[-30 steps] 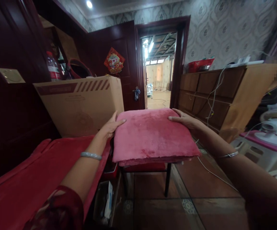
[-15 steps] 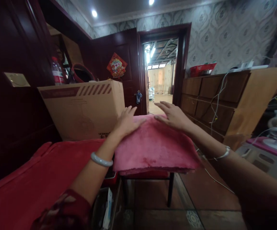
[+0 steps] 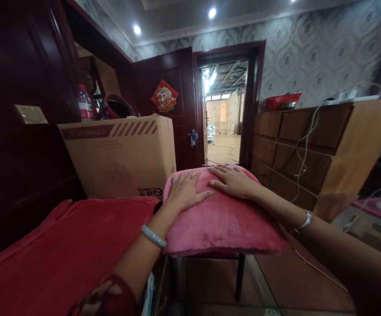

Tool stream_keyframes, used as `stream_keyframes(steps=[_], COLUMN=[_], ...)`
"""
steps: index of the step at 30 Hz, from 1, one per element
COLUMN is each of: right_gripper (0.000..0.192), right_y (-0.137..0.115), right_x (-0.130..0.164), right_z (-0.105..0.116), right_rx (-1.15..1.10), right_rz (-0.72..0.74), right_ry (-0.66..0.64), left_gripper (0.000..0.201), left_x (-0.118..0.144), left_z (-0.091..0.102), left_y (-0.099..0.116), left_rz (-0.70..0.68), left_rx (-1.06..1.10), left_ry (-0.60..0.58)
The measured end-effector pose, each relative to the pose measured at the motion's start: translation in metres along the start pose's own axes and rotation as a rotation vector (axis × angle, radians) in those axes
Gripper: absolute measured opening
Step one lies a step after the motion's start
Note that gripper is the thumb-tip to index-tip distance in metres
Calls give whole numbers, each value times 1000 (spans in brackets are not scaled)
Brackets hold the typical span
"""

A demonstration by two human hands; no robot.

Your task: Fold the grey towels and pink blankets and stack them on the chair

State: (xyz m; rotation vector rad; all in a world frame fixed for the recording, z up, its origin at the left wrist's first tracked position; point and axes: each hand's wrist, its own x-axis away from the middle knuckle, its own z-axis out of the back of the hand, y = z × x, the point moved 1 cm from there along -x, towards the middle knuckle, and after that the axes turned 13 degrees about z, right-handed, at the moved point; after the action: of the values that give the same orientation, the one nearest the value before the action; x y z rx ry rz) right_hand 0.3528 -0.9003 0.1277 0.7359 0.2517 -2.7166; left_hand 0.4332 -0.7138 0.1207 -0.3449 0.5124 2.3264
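A pink plush cushion (image 3: 223, 224) lies on a dark-legged chair (image 3: 239, 276) in front of me. Flat on its upper left part rests my left hand (image 3: 187, 191), fingers spread, a grey bangle on the wrist. My right hand (image 3: 231, 181) lies palm down near the cushion's far edge, its fingers stretched out and the thumb pointing toward the left hand. Both palms touch the plush and neither hand grips anything. The chair's seat is mostly hidden beneath the cushion.
On the left, a red cloth-covered surface (image 3: 78, 250) holds a large cardboard box (image 3: 121, 158), with a bottle (image 3: 85, 105) on top. A wooden drawer cabinet (image 3: 309, 140) with hanging cables stands at the right. Behind the chair is an open doorway (image 3: 225, 118). A cable (image 3: 318, 265) trails along the floor.
Both hands have come down from above the cushion and now lie flat on it. The cushion's far edge looks rounder, and the camera view has tilted up slightly.
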Motion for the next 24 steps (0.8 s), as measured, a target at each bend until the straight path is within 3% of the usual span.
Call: stream_keyframes(steps=[5, 9, 14, 19, 22, 24], right_gripper=[72, 75, 71, 69, 70, 72], right_y=[-22, -9, 9, 5, 9, 14], right_x=[-21, -3, 29, 33, 30, 28], right_z=[4, 1, 2, -2, 2, 8], right_rx=[129, 196, 284, 313, 160, -55], right_rz=[87, -23, -151, -152, -165, -209], right_ry=[-128, -218, -166, -88, -78, 7], left_gripper=[78, 78, 85, 83, 82, 86], left_x=[4, 5, 3, 1, -1, -2], left_z=[4, 2, -2, 0, 8, 15], left_y=[3, 3, 1, 0, 0, 7], left_rz=[0, 24, -7, -18, -10, 27], left_rx=[-53, -103, -121, -120, -130, -156], left_ry=[5, 9, 29, 18, -32, -55])
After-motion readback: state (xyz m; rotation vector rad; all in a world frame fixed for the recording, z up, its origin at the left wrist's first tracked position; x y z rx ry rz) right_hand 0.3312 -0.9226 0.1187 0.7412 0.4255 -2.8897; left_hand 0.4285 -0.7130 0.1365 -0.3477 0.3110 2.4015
